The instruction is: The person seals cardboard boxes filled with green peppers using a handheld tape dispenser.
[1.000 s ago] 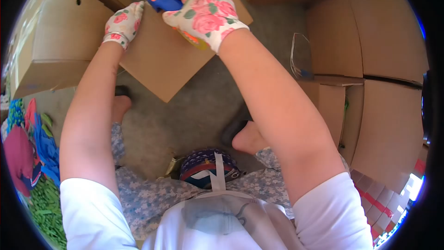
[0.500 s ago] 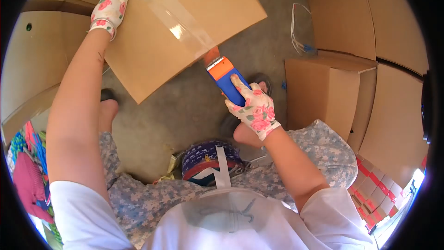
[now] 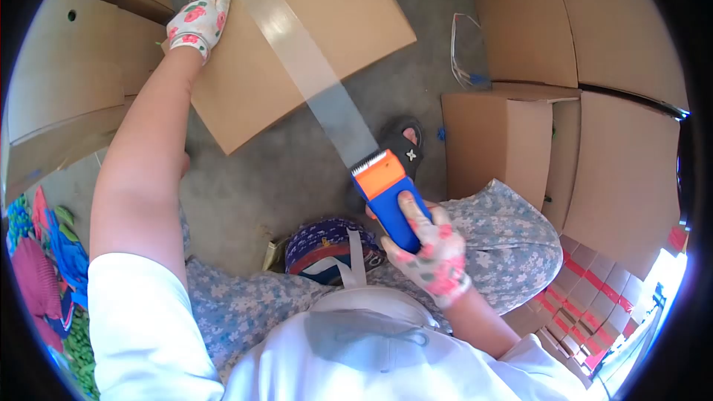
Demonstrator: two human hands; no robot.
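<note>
My left hand (image 3: 200,24), in a white glove with a pink rose print, grips the left edge of a closed cardboard box (image 3: 353,18). Its fingers are together along that edge, partly hidden. In my right hand (image 3: 434,256), gloved the same way, is a blue and orange tape dispenser (image 3: 392,197) with a toothed metal blade. A wide strip of clear packing tape (image 3: 342,122) runs across the top of the box, past its near edge, and stretches through the air to the dispenser.
Large cardboard boxes (image 3: 494,141) stand on the right, and more cartons (image 3: 67,74) on the left. White cord (image 3: 455,44) lies on the floor beyond. Bright cloths (image 3: 37,275) are at lower left. A purple patterned bag (image 3: 319,245) sits between my legs, near a dark sandal (image 3: 405,145).
My right hand has drawn the dispenser back towards me and slightly right, pulling a longer length of tape off the box edge. My left hand still grips the box.
</note>
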